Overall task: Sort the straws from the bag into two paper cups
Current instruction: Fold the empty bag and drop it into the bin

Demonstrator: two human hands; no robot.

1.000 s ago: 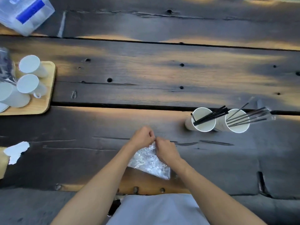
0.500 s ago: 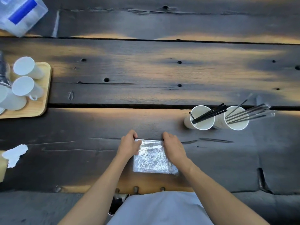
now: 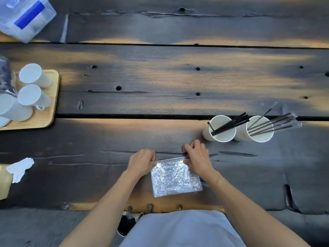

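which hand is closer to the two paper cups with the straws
Right. The right hand grips the bag's top corner just below-left of the paper cups; the left hand holds the opposite corner, farther left.

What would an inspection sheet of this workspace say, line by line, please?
Surface: dark wooden plank table, with knots and cracks.
Job's things: flat clear bag near the front edge; left paper cup holds bare black straws; right paper cup holds wrapped straws.
Clutter: wooden tray with white cups; plastic box; torn white paper.
Grippers: left hand and right hand pinch the bag's top corners.
Cables: nothing seen.
Surroundings: nothing seen beyond the table.
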